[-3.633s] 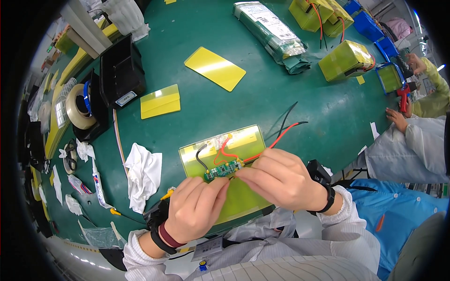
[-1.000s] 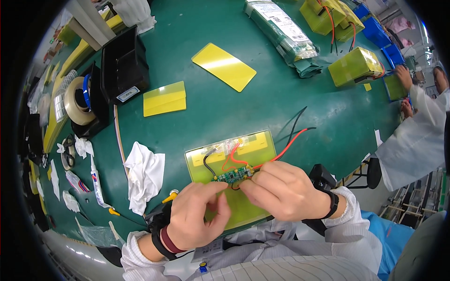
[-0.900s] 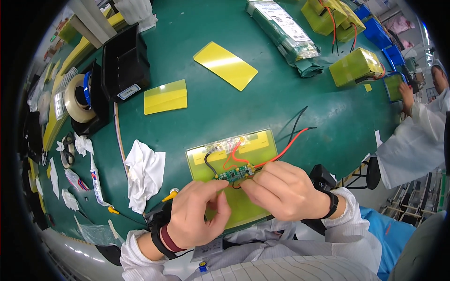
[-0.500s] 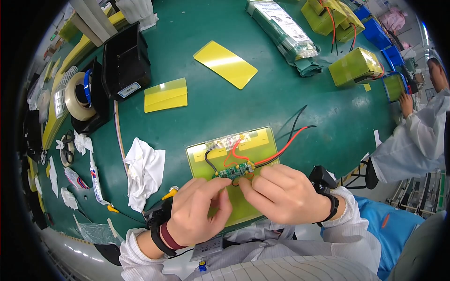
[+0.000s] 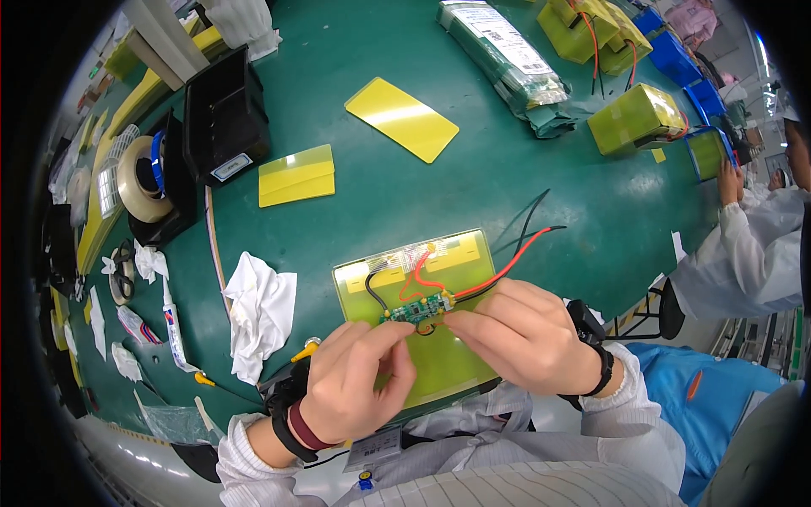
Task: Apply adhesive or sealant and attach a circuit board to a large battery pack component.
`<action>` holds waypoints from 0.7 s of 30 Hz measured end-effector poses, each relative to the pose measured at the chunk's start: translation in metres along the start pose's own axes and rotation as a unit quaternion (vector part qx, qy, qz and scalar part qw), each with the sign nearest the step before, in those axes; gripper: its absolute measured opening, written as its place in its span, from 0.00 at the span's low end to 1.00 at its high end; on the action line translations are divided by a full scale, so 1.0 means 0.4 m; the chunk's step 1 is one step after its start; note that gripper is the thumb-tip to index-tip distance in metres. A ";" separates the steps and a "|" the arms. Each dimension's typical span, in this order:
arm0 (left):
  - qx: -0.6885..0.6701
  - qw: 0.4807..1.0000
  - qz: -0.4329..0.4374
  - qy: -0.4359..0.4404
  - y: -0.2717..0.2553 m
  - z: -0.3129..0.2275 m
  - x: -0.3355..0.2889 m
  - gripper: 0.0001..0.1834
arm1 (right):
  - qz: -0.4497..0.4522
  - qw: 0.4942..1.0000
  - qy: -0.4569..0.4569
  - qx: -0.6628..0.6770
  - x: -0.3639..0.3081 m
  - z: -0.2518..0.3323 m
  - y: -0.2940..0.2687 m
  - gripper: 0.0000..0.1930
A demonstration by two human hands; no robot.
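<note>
A narrow green circuit board (image 5: 414,311) lies over a yellow-green battery pack (image 5: 439,372) wrapped in clear film. Red and black wires (image 5: 528,250) run from the board's right end, and others join it to the pack's far side. My left hand (image 5: 359,376) is closed, its index fingertip at the board's near left edge; the thumb is partly hidden. My right hand (image 5: 532,338) is closed in a pinch beside the board's right end, where a thin wire loop (image 5: 428,330) reaches the fingertips. What exactly lies between those fingers is mostly hidden.
Yellow sheets (image 5: 402,120) lie beyond the pack. At left are a white cloth (image 5: 262,313), glue tube (image 5: 175,329), tape roll (image 5: 144,182) and black bin (image 5: 224,114). Wrapped packs (image 5: 638,122) stand at far right, near a co-worker's hand (image 5: 728,182).
My right hand has shifted slightly right and up, showing more of the board's near edge and the thin wire loop. The left hand stays nearly still. The co-worker's hand has moved.
</note>
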State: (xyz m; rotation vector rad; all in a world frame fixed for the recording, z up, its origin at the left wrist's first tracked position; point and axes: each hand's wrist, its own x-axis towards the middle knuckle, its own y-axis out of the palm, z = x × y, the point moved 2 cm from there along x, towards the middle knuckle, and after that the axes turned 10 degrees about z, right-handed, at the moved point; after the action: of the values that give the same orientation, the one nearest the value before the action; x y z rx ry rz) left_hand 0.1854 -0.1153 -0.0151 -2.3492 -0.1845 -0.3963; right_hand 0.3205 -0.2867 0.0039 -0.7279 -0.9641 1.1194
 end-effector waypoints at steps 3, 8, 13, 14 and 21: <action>-0.007 1.000 -0.018 0.007 0.006 0.000 0.005 0.18 | -0.007 1.000 -0.002 0.011 0.005 0.000 0.006 0.19; -0.004 1.000 -0.016 0.006 0.008 0.000 0.007 0.18 | -0.032 0.999 -0.010 0.024 0.020 0.006 0.021 0.14; 0.000 1.000 -0.015 0.001 0.008 0.001 0.005 0.18 | -0.026 0.999 -0.013 0.020 0.027 0.005 0.028 0.14; -0.002 1.000 -0.015 0.003 0.008 0.001 0.005 0.18 | -0.022 0.999 -0.011 0.021 0.027 0.004 0.029 0.13; 0.000 1.000 -0.004 0.006 0.006 -0.001 0.006 0.19 | -0.031 0.999 -0.005 0.021 0.028 0.002 0.033 0.13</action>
State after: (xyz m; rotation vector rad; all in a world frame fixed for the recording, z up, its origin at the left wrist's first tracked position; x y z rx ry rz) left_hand 0.1881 -0.1172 -0.0154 -2.3458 -0.1892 -0.4136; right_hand 0.3161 -0.2723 -0.0044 -0.6547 -0.9616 1.0865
